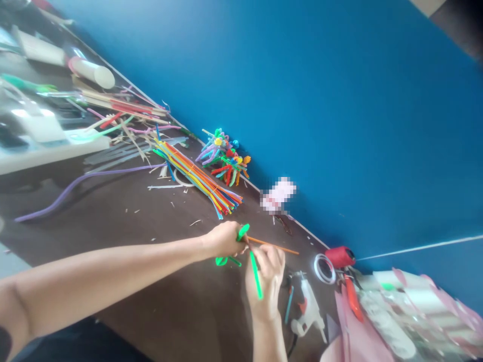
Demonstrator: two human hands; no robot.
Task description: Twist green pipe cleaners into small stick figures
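Observation:
My left hand is closed round a bright green pipe cleaner, whose thick bent end pokes up above the fist. A curled green part shows under that hand. Close against it, my right hand pinches the same green strand, and a straight length crosses in front of the palm. The exact spot where the fingertips meet is hidden. A thin orange pipe cleaner extends to the right from behind the fingers; I cannot tell whether it is held. Beyond the hands lies a bundle of multicoloured pipe cleaners.
Fuzzy pipe-cleaner flowers rest by the blue wall. A white glue gun, red thread spool, white ring and red-handled tool lie at right. A purple pipe cleaner and scraps lie left.

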